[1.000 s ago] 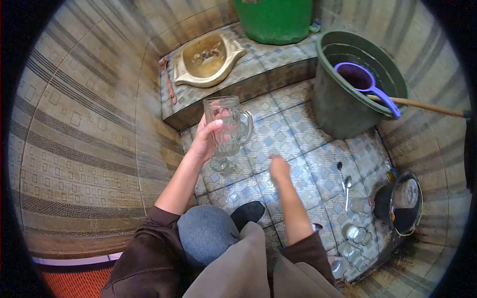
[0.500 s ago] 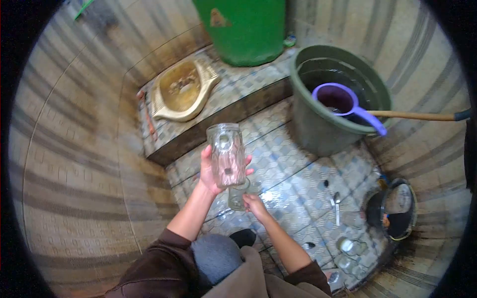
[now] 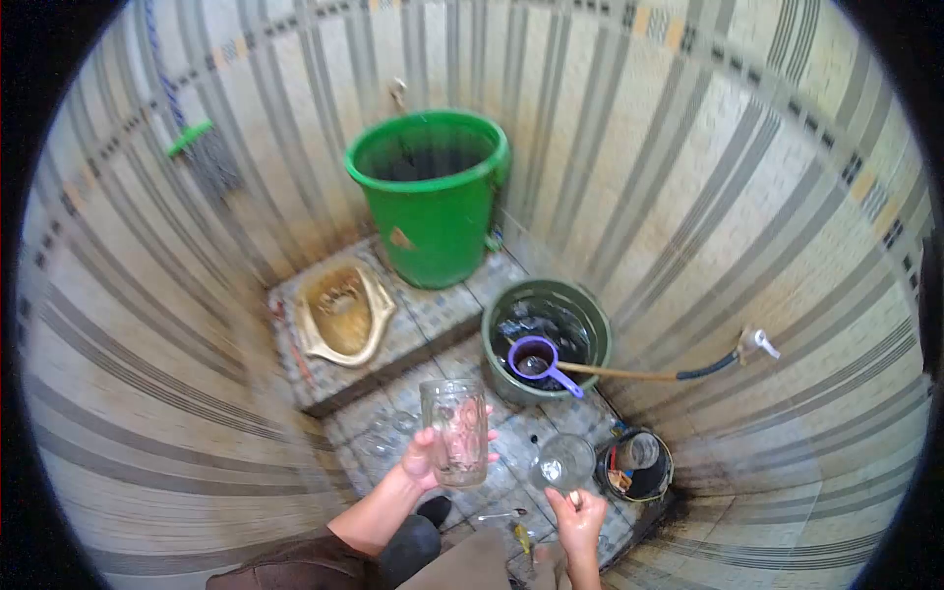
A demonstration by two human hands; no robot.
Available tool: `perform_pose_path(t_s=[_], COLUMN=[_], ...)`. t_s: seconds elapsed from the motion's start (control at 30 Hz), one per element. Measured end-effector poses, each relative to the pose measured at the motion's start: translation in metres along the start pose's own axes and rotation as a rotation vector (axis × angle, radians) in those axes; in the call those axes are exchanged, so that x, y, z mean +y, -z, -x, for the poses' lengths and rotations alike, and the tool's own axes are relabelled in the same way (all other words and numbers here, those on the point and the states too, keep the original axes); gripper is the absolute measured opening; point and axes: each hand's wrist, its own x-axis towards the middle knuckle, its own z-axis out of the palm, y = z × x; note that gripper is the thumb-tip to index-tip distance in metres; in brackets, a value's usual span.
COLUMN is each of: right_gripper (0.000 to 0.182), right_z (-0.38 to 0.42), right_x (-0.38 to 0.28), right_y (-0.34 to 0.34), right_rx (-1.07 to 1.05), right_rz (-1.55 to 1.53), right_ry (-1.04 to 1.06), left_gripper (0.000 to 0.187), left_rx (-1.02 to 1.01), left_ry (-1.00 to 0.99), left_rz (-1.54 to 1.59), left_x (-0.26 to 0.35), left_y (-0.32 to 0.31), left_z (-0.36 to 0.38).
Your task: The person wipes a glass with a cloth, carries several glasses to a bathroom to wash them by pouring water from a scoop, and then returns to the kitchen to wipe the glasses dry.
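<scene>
My left hand is wrapped round a clear, patterned glass jar, held upright above the tiled floor. To its right, my right hand grips a clear glass mug at its near side, with the fingers closed together. The two glass pieces are apart. Below them on the floor, a spoon lies beside a small yellow item. Faint clear glassware appears on the floor left of the jar.
A dark green bucket holds water and a purple dipper. A hose runs from it to a wall tap. A green barrel and a squat toilet are behind. A black bucket stands right.
The view has tilted up, showing more wall, the barrel's rim and the tap. My right hand has moved right with the mug, away from the jar. My left hand still holds the jar.
</scene>
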Motion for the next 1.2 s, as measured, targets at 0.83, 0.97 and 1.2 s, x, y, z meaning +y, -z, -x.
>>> perform_pose_path(t_s=[0.83, 0.97, 1.2], right_gripper=[0.046, 0.045, 0.045], right_z=[0.148, 0.206, 0.382], right_x=[-0.334, -0.365, -0.391], right_y=[0.005, -0.04, -0.106], right_rx=[-1.659, -2.013, -2.106], right_rz=[-0.223, -0.021, 0.249], right_ry=[0.371, 0.791, 1.132], left_gripper=[0.094, 0.095, 0.075], left_rx=[0.058, 0.214, 0.393], left_ry=[-0.829, -1.228, -1.595], left_rz=[-0.186, -0.327, -0.167], left_x=[-0.004, -0.026, -0.072], left_y=[-0.245, -0.295, -0.3], left_z=[0.399, 0.473, 0.619])
